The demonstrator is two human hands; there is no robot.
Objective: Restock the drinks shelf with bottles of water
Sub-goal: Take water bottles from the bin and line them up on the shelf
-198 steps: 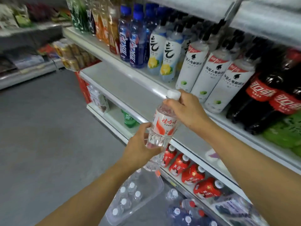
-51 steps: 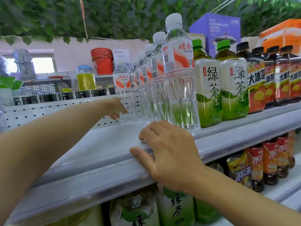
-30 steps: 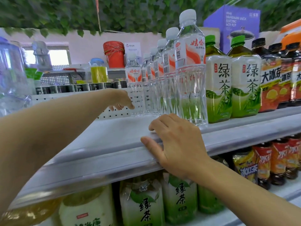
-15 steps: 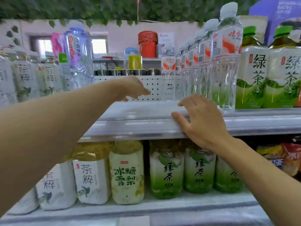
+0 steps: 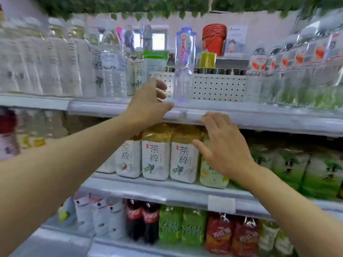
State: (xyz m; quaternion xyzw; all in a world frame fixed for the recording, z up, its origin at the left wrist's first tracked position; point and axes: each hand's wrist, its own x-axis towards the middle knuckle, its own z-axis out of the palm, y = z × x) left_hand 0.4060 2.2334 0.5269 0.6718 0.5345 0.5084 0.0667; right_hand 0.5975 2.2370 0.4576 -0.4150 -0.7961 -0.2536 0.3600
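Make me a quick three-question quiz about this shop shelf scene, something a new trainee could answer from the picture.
1. True or false: the left hand is gripping a bottle.
2. What stands on the top shelf just right of the left hand? A) a tall clear bottle with a purple tint B) a green can C) a cardboard box
3. Which hand lies lower, in front of the white-labelled tea bottles?

Key:
1. False; it holds nothing.
2. A, the tall clear bottle with a purple tint.
3. The right hand.

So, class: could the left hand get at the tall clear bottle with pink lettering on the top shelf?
Probably yes. The left hand is empty beside the tall bottle, with nothing between them.
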